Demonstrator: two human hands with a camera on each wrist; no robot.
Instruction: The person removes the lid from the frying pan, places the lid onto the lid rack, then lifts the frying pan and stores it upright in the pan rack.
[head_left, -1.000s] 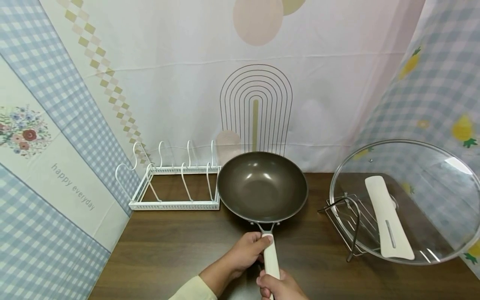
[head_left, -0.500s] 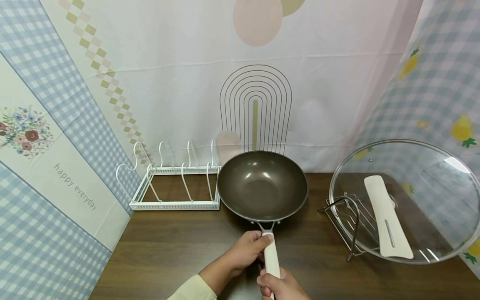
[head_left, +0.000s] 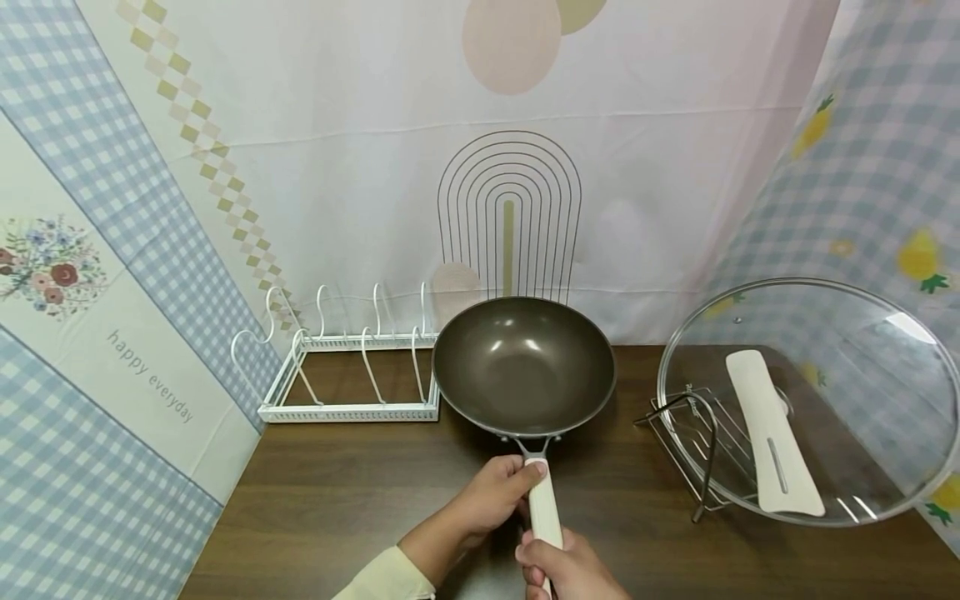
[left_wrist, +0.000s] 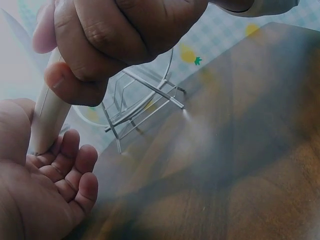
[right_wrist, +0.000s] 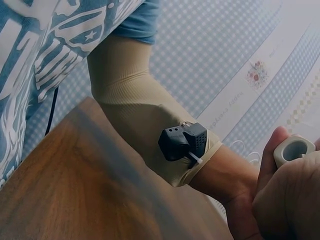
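A dark brown wok [head_left: 525, 375] with a pale cream handle [head_left: 546, 508] is in the middle of the head view, its bowl facing up. My left hand [head_left: 487, 498] holds the handle close to the bowl, thumb on top; in the left wrist view its fingers [left_wrist: 65, 172] curl loosely under the handle. Farther back, my right hand [head_left: 566, 567] wraps round the handle's end. The handle's hollow end [right_wrist: 296, 149] shows in the right wrist view beside the right hand. Whether the wok's base touches the table is hidden.
Left of the wok, nearly touching it, stands a white rack [head_left: 348, 412] with curved dividers. At right, a metal wire stand [head_left: 708, 467] bears a large glass lid [head_left: 870, 400] with a cream handle [head_left: 772, 433]. A patterned cloth [head_left: 337, 192] hangs behind the wooden table [head_left: 322, 483].
The wok has shifted slightly up in the head view, away from me or upward; I cannot tell which. Both hands keep their hold on the handle.
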